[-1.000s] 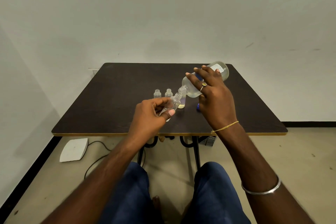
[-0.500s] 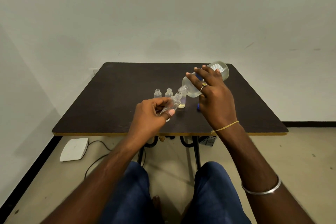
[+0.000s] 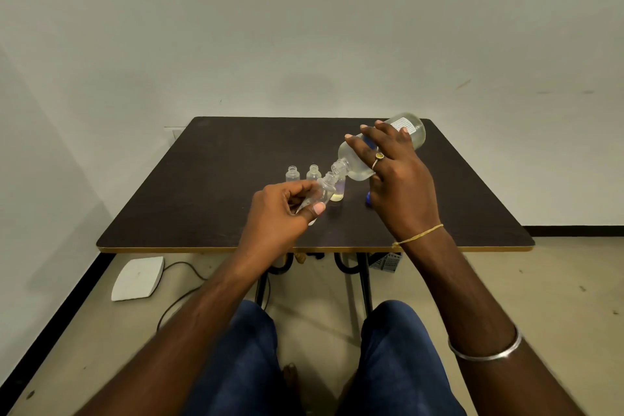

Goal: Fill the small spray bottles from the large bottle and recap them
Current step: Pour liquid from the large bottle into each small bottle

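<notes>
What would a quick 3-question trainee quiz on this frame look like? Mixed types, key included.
1. True or false: the large bottle stands upright on the table.
2. Which hand grips the tilted small bottle? A) left hand B) right hand C) neither
3. Fill in: ___ open-necked standing small bottles sit left of the held one.
Key: 1 false, the right hand holds it tilted, with its mouth at the small bottle's neck; 2 A; 3 two.
</notes>
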